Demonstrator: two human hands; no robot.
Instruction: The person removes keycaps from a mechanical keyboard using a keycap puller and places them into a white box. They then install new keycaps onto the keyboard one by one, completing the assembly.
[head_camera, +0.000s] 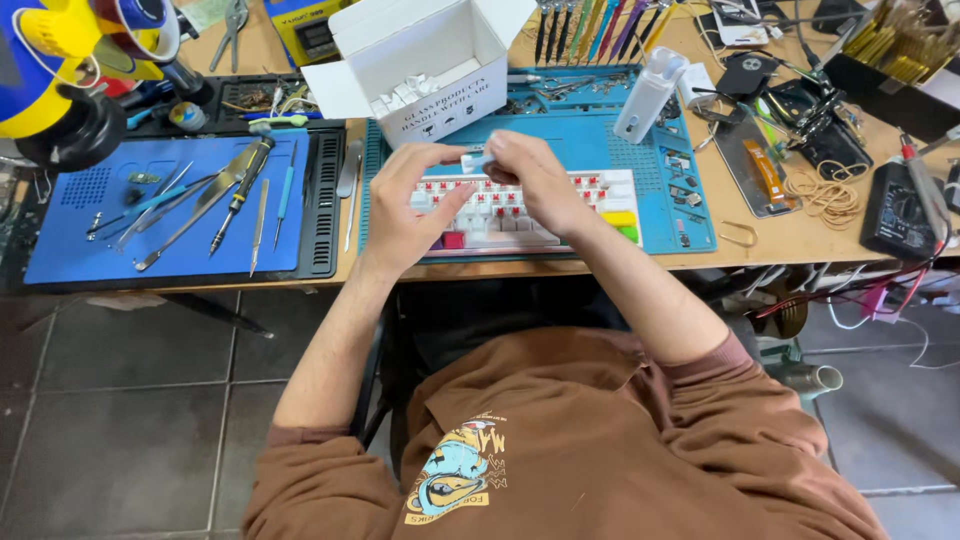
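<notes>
A big wooden table holds everything. On it, under both hands, lies a teal work mat, and to the left of the fingers sits a blue mat with thin tools laid out in a row.

Right below the fingers is a keyboard – many of its caps are off, so little red switches show. Its long side runs left to right, across in front of the person. Behind the fingers, farther up the table, stands an open white box with small white caps inside.

The left hand and the right hand meet in the middle, above the keyboard. Between them is a small white keycap. The fingertips of both hands are pressed in on it – a pinch from the left and a pinch from the right. It is held up in the air, not touching the keyboard. The other fingers curl loosely.

The keycap is tiny, so I cannot tell which way it faces. Both hands are about the same closeness to it. The bare switches wait just below the fingers.
</notes>
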